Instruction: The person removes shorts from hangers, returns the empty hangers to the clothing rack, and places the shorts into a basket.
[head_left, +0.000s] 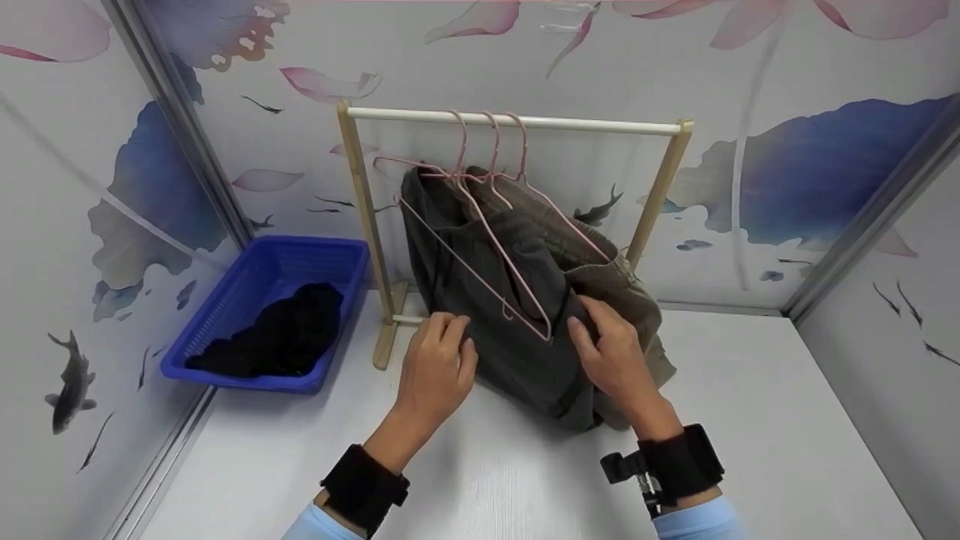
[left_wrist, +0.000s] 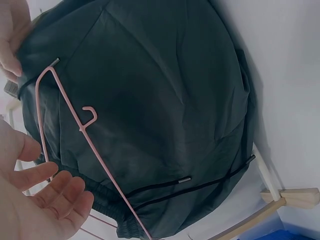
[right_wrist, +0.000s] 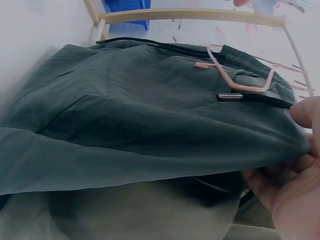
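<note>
Dark grey drawstring shorts (head_left: 517, 367) hang from the rack, with a gathered waistband (left_wrist: 102, 197) and metal-tipped cords. A pink hanger (head_left: 487, 217) lies across their front, its lower corner outside the cloth. My right hand (head_left: 615, 349) pinches the right edge of the shorts, thumb on the outer face, as the right wrist view also shows. In front of their left side is my left hand (head_left: 439, 367), its fingers loosely bent and nothing held; the left wrist view shows the palm (left_wrist: 30, 210) near the hanger. Behind hangs an olive-brown garment (head_left: 641, 307) on another pink hanger (head_left: 566, 214).
The rack has a white rail (head_left: 585, 124) and wooden posts (head_left: 660, 191). On the left, a blue basket (head_left: 345, 259) holds a black cloth (head_left: 277, 337). A white table (head_left: 765, 420) lies beneath, with patterned panels (head_left: 810, 67) around it.
</note>
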